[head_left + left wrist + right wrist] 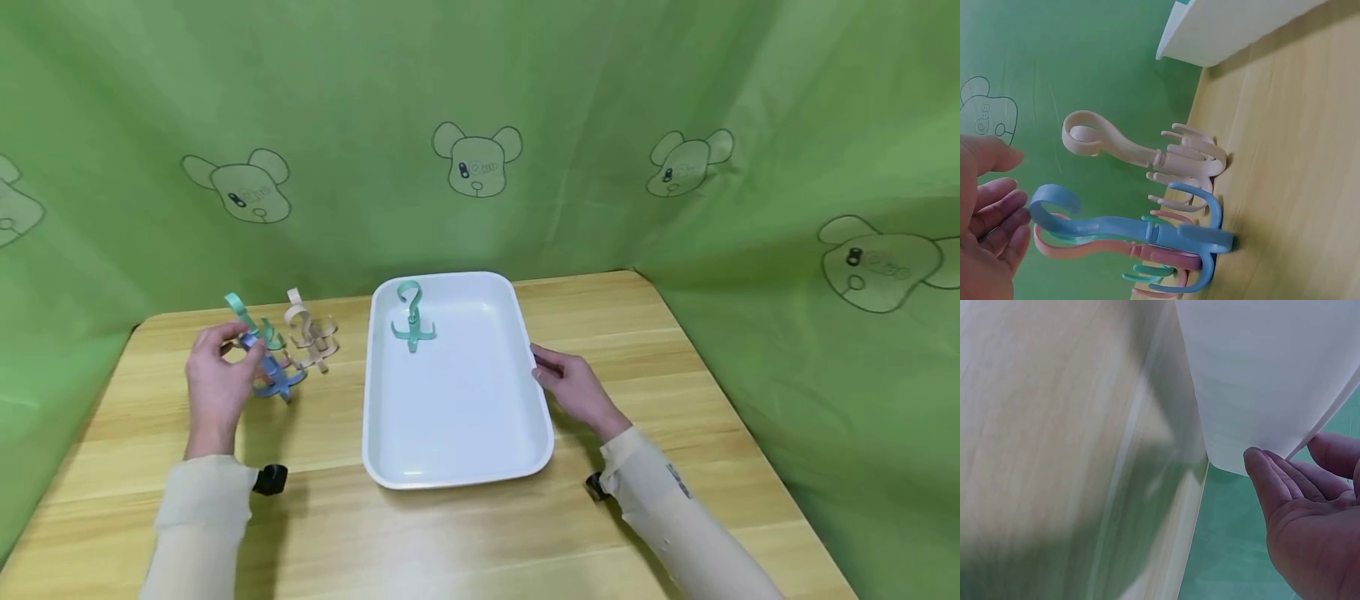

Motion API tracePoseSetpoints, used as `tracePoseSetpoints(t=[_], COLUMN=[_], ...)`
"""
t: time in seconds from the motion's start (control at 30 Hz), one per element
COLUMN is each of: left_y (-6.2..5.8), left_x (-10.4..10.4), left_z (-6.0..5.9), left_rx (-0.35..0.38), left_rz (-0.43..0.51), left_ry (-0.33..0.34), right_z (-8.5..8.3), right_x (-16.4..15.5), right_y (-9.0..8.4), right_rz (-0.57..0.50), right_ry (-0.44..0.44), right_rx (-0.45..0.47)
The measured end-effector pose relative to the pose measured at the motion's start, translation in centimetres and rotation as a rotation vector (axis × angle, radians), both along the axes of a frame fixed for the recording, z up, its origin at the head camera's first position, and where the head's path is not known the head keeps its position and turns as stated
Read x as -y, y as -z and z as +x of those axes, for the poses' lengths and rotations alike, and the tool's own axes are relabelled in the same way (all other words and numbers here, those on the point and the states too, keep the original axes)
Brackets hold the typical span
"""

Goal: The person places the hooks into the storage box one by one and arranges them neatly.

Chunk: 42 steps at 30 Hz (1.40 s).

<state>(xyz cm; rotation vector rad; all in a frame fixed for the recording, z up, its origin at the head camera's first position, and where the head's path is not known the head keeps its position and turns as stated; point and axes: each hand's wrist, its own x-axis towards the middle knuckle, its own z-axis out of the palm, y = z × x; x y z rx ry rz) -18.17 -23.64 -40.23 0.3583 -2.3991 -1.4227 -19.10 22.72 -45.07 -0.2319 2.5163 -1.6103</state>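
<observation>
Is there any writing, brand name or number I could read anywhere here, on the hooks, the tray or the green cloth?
None can be read.
The green cloth bears only printed bear heads, with tiny marks on the faces too small to read.
The white tray, the hooks and the wooden table show no lettering.
A small dark mark on the right sleeve is too blurred to read.

Wooden table, light grain, planks running left to right, rounded corners at the far edge. Green fabric backdrop hangs behind the table and wraps both sides, forming a three-sided enclosure; folds and creases visible. Printed bear-head outlines repeat across the cloth at roughly equal height, one on the right panel sitting lower. Lighting even and diffuse, soft shadows on the tabletop. Floor, windows and ceiling not in view.
</observation>
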Motion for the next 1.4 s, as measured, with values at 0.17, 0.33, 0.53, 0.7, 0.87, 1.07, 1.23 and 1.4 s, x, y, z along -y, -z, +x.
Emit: tracePoseSetpoints(t=[0.17,0.33,0.53,0.7,0.87,1.07,1.23,1.4], left_y=[0.3,0.5,0.7,0.6,0.7,0.9,0.7,0.0], left_x=[0.1,0.3,0.4,0.5,0.6,0.6,0.8,0.7], left_z=[-0.4,-0.6,-0.9,-0.9,-0.7,-0.7,-0.6,-0.2], left_rx=[0.027,0.034,0.019,0.041,0.052,0.047,0.034,0.022], left_rz=[-0.015,-0.024,-0.014,0.001,0.015,0.012,0.009,0.000], left_ry=[0.032,0.030,0.024,0.026,0.043,0.053,0.070,0.084], right_z=[0.5,1.4,1.9,1.0,0.3,1.6,1.7,1.6], right_x=[0.2,1.0,1.3,0.6,0.2,1.3,1.4,1.3], right_y=[-0.9,-3.1,-3.8,-1.9,-0.5,-3.4,-3.5,-3.4], right_rz=[-0.006,0.000,0.010,-0.010,-0.001,0.003,0.014,0.011], right_ry=[-0.006,-0.014,-0.011,-0.013,-0.017,-0.018,-0.016,-0.015], right_rx=[0.002,0.004,0.008,-0.004,-0.026,-0.005,0.003,0.004])
